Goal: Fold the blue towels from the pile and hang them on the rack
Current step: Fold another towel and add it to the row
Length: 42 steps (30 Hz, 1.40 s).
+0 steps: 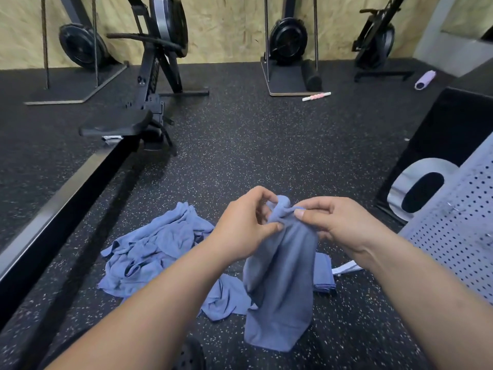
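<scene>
Several towels form a pile [157,252] left of the left hand [240,225]. It and the right hand [336,222] pinch one hanging towel [280,289] by its bunched top. Folding looks barely begun; next, find and spread its corners.
</scene>
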### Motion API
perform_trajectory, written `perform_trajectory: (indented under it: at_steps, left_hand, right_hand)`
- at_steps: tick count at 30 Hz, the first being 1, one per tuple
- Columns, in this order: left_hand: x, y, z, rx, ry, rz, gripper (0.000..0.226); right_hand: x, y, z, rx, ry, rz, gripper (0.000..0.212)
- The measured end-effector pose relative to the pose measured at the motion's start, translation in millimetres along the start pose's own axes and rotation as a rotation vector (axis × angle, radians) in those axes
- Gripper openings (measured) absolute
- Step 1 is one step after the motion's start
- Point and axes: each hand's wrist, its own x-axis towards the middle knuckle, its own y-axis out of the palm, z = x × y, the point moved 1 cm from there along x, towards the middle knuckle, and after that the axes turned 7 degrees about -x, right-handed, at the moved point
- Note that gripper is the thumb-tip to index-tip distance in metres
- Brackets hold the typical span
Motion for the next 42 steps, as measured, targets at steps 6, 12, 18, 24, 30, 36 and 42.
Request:
perform_trajectory:
  at_steps: [6, 12, 18, 24, 30, 36, 42]
  left_hand:
    - [7.3, 5.0, -1.4, -0.189, -0.161, 0.230, 0.051]
    - [11.3, 5.5, 6.5, -0.057, -0.140, 0.065, 0.022]
    - [1.6, 4.6, -5.6, -0.230, -0.093, 0.082, 0.010]
    - [-3.7, 2.3, -8.2, -0.307, -0.047, 0.097, 0.034]
    - [-2.9, -3.7, -1.5, -0.105, 0.007, -0.047, 0.009]
    - [1.3, -4.5, -1.6, -0.080, 0.033, 0.027, 0.011]
    - [1.8, -14.2, -7.9, 0.137, 0.107, -0.095, 0.003]
  right_hand:
    - [6.3, -0.3, 2.1, 0.067, -0.042, -0.050, 0.017]
    - [4.0, 3.1, 5.0, -0.010, -0.098, 0.013, 0.018]
    - [-4.9, 10.1, 2.8, -0.053, -0.064, 0.069, 0.020]
    - [-7.7, 12.4, 3.1, -0.136, -0.100, -0.001, 0.008]
    - [-6.3, 8.9, 4.2, -0.145, -0.131, 0.010, 0.006]
    - [-1.2, 5.3, -1.7, -0.201, -0.166, -0.013, 0.003]
    - [7.7, -2.3, -10.3, -0.533, -0.276, -0.075, 0.007]
